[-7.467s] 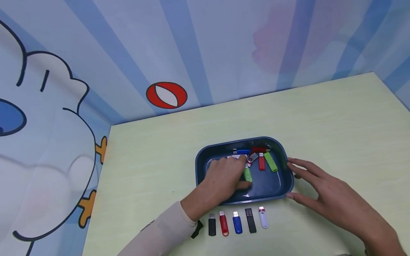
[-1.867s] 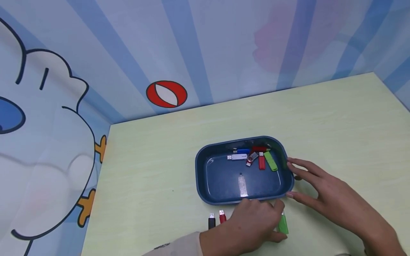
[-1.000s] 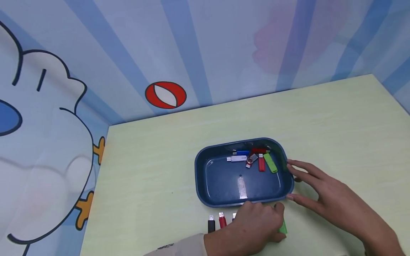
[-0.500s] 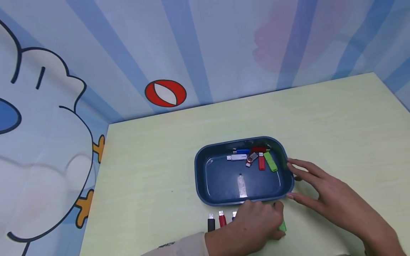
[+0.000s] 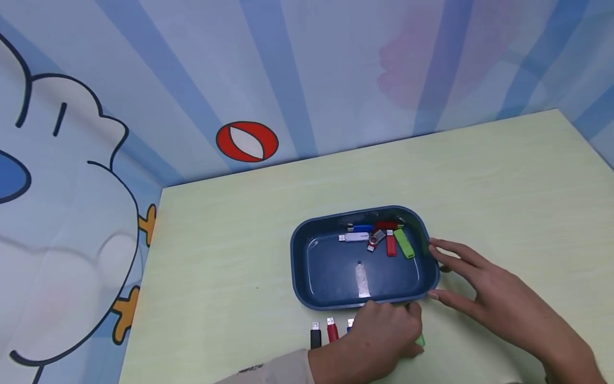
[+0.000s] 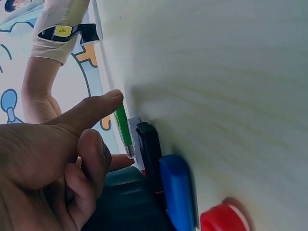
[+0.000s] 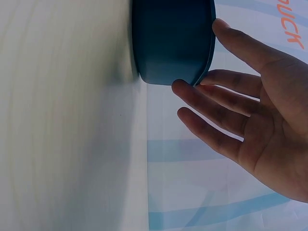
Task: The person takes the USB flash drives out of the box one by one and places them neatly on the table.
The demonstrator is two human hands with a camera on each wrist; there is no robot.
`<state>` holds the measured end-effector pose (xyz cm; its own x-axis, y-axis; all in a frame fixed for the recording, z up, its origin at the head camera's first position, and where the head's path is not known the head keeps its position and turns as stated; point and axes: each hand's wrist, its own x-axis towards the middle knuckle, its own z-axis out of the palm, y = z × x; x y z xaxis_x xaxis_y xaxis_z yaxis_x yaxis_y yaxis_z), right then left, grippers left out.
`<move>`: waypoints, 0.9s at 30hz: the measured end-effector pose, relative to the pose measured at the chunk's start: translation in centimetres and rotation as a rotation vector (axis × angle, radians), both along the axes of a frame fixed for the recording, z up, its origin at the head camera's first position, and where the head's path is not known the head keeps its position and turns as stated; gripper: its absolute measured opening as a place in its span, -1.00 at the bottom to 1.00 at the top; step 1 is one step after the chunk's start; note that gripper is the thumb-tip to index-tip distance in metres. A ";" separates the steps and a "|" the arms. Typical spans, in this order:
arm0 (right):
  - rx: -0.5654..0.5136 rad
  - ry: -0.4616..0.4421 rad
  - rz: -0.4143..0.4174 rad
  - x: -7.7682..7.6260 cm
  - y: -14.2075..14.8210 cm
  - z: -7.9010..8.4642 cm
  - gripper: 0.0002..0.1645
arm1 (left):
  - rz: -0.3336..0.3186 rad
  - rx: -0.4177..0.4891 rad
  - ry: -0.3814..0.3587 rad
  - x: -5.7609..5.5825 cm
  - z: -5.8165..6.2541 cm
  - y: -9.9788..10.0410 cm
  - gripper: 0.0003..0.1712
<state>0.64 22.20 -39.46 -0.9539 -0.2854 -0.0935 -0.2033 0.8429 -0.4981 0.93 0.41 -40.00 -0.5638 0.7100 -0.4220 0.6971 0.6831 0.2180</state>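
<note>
My left hand (image 5: 379,338) is low over the table in front of the tray, pinching a green USB flash drive (image 6: 124,127) lengthwise between thumb and index finger. That drive stands at the right end of a row, beside a white USB drive (image 6: 138,144), a black one (image 6: 151,149), a blue one (image 6: 175,187) and a red one (image 5: 332,332). In the head view the hand covers part of this row. My right hand (image 5: 499,298), fingers spread and nearly straight, touches the right end of the dark blue tray (image 7: 173,43) with its fingertips.
Inside the tray, towards its back right, lie several more drives, among them a white one (image 5: 355,237), a swivel one (image 5: 376,240) and a green one (image 5: 404,244). Another black drive (image 5: 315,337) begins the row at left. A printed wall (image 5: 336,69) borders the table (image 5: 216,256).
My left hand has come out of the tray with a green drive and brought it to the row's right end. Lately it has edged slightly left. The right hand keeps its place.
</note>
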 end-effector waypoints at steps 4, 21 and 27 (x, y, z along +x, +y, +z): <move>0.003 -0.016 -0.003 0.1 -0.1 0.0 -0.08 | -0.004 -0.013 -0.011 0.0 -0.1 0.1 -0.41; 0.018 -0.009 0.000 0.0 -0.2 0.0 -0.06 | -0.008 -0.018 -0.006 0.1 -0.5 0.4 -0.44; 0.021 0.011 0.002 0.0 -0.1 -0.2 -0.07 | -0.023 -0.002 0.030 0.1 -0.6 0.3 -0.44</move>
